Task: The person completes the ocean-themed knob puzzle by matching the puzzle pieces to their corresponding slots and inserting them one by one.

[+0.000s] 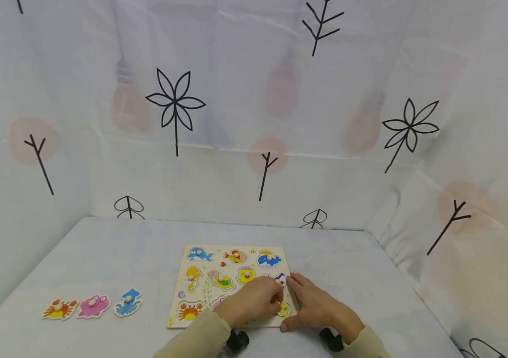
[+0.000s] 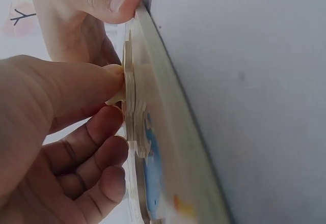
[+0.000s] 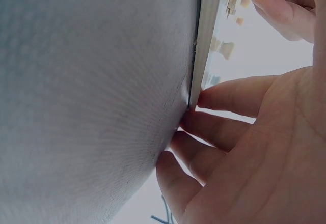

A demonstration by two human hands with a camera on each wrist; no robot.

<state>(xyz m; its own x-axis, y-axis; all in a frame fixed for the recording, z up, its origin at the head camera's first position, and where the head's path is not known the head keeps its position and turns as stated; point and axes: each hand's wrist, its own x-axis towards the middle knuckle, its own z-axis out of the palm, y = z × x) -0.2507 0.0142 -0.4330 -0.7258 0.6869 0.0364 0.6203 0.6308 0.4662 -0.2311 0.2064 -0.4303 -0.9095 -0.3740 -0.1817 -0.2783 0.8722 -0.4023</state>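
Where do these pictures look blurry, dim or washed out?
Head view: soft light, the animals on the puzzle board easy to make out; left wrist view: the blue picture smeared, the table a soft grey blur; right wrist view: table dim and finely streaked, background beside the right hand washed out white.

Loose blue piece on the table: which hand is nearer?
Left. The left hand is right of the loose blue piece, over the puzzle board; the right hand is farther right, at the board's edge.
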